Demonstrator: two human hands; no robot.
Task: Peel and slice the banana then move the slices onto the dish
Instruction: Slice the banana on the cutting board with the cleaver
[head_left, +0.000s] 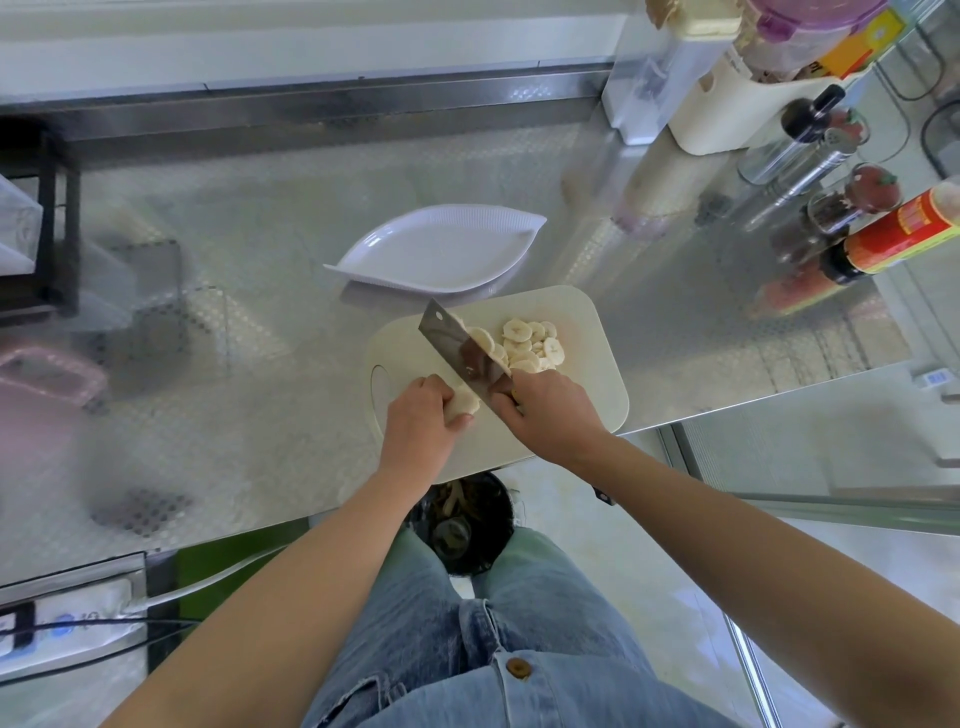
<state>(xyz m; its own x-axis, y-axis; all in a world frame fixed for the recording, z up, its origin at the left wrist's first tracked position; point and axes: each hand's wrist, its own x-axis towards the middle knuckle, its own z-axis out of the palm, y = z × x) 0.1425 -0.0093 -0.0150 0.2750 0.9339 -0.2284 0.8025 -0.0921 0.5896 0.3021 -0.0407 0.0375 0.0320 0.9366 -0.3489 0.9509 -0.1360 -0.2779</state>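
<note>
Plainly, slicing was near its end. At the left, the left hand (423, 423) curled its fingers round a short stub of peeled banana (462, 405), pinning it to the cutting board (592, 322), likely so the soft fruit could not roll under the blade. Just beyond the board's far edge lay the dish (441, 249), white, glossy and leaf-shaped with a ribbed rim, holding nothing yet; it seemed set that close to keep the transfer short. Right of the stub stood the cleaver (460, 348), a broad rectangular steel blade with a hole in its far corner, edge down on the board and leaning slightly. A few pale rounds rested against its right face. The right hand (550, 415) was wrapped tight round the handle, which it mostly hid. Further right the slices (532, 345) lay heaped, thin, cream discs with darker centres, on the smooth, rounded off-white board. Everything sat on a shiny embossed metal counter (260, 270).
</note>
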